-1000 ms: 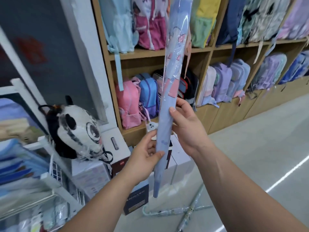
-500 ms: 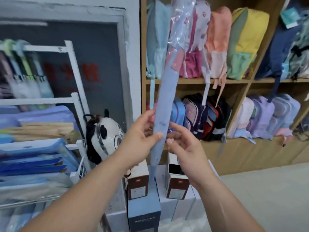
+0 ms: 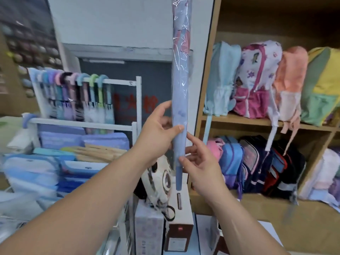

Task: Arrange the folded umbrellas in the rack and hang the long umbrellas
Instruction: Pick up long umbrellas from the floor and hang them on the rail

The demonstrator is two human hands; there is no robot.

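A long pale-blue umbrella (image 3: pixel 179 92) in a clear plastic sleeve stands upright in front of me, tip pointing down and its upper end leaving the top of the frame. My left hand (image 3: pixel 158 131) is wrapped around its lower shaft. My right hand (image 3: pixel 199 161) pinches the shaft just below, near the narrow tip. To the left stands a white rack (image 3: pixel 137 100) whose top rail holds several long umbrellas (image 3: pixel 77 96) hung by coloured hooked handles.
Folded packs and flat items (image 3: pixel 55 162) are stacked on the rack's lower levels. A panda plush bag (image 3: pixel 160 183) and boxes (image 3: pixel 178 227) stand below my hands. Wooden shelves (image 3: pixel 257 122) with backpacks (image 3: pixel 257 78) fill the right side.
My view has swung up and left, bringing the rack's top rail with the hanging umbrellas into sight. The umbrella now stands nearly vertical instead of leaning right, and both hands sit lower on it, near the tip.
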